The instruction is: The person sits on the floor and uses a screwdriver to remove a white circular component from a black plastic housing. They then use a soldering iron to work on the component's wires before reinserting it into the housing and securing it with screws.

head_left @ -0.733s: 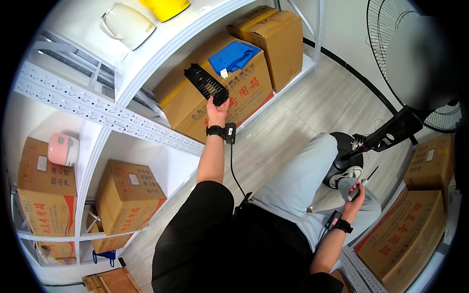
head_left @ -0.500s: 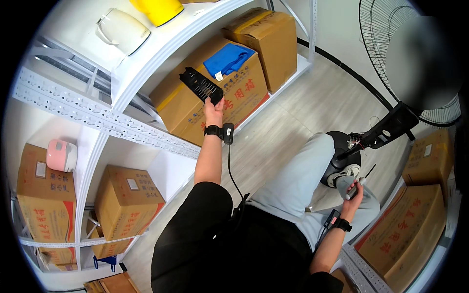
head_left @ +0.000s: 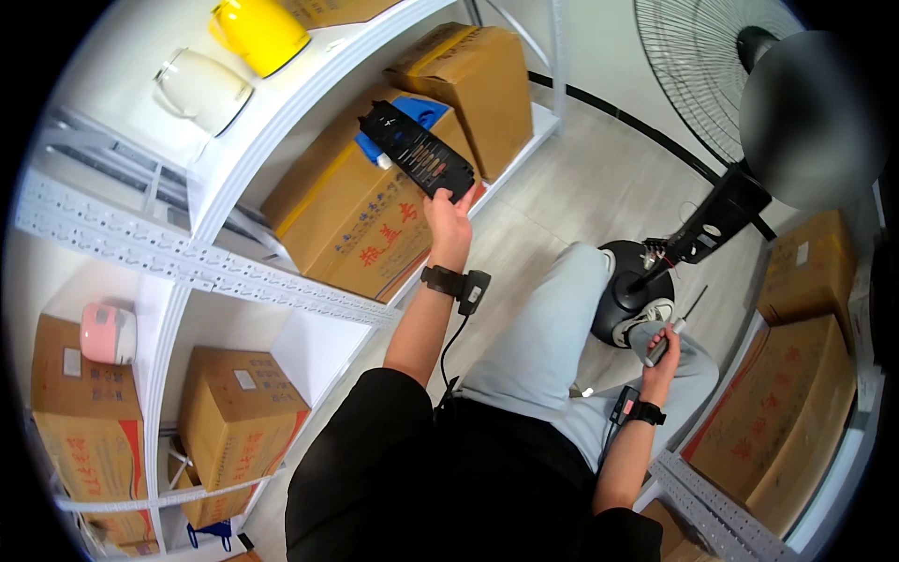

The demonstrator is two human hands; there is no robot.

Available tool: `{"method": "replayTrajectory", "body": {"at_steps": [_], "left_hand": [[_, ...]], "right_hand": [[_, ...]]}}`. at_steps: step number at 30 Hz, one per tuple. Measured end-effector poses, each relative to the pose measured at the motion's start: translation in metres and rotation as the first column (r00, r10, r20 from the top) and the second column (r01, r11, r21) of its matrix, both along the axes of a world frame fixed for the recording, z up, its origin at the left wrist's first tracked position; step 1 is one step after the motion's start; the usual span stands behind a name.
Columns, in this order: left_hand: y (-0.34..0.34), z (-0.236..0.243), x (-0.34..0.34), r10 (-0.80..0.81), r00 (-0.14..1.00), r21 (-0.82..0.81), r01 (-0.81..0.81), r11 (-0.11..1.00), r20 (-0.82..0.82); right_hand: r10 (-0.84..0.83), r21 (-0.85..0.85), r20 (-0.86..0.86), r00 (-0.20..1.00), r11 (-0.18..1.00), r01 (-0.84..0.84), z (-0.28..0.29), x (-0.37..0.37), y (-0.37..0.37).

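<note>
The left hand is stretched out toward the far left, its fingers closed on the near end of a long black panel. The panel is held up in front of a large cardboard box and a blue cloth, covering part of both; its far end points to the left, and rows of small markings run along the face that shows.

The right hand, near the right side of the scene, is wrapped around a screwdriver with a grey handle, the thin shaft pointing far and to the right. Just beyond this hand are a trouser leg and a shoe, which is at the edge of the round black base of a standing fan. The fan's black column slants up toward the far right, with loose wires at its lower end.

On the white shelf at the far left stand a white kettle and a yellow kettle, side by side.
</note>
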State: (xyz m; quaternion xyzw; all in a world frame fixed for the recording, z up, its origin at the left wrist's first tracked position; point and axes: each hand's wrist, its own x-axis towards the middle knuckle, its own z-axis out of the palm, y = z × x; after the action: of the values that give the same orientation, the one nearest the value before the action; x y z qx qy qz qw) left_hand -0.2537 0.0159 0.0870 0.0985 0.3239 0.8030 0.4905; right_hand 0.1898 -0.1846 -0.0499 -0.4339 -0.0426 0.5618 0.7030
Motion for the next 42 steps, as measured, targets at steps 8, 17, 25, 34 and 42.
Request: {"method": "replayTrajectory", "body": {"at_steps": [8, 17, 25, 34, 42], "left_hand": [[-0.050, 0.002, 0.165, -0.319, 0.923, -0.041, 0.317, 0.947, -0.216], [-0.109, -0.046, 0.253, -0.576, 0.773, -0.218, 0.534, 0.817, -0.266], [-0.145, 0.001, 0.262, -0.763, 0.557, -0.257, 0.725, 0.639, -0.327], [-0.098, -0.093, 0.244, -0.701, 0.458, -0.291, 0.682, 0.671, -0.546], [0.001, -0.128, 0.206, -0.253, 0.122, -0.201, 0.331, 0.922, -0.960]], "right_hand": [[0.016, 0.031, 0.095, 0.995, 0.999, -0.019, 0.021, -0.016, 0.001], [0.282, 0.027, 0.415, 0.865, 0.947, -0.321, 0.093, -0.045, 0.005], [0.249, 0.022, 0.395, 0.884, 0.960, -0.280, 0.106, -0.059, 0.017], [0.190, 0.012, 0.386, 0.903, 0.978, -0.211, 0.087, -0.056, 0.025], [0.267, -0.035, 0.372, 0.889, 0.961, -0.274, 0.058, -0.055, 0.027]]}}
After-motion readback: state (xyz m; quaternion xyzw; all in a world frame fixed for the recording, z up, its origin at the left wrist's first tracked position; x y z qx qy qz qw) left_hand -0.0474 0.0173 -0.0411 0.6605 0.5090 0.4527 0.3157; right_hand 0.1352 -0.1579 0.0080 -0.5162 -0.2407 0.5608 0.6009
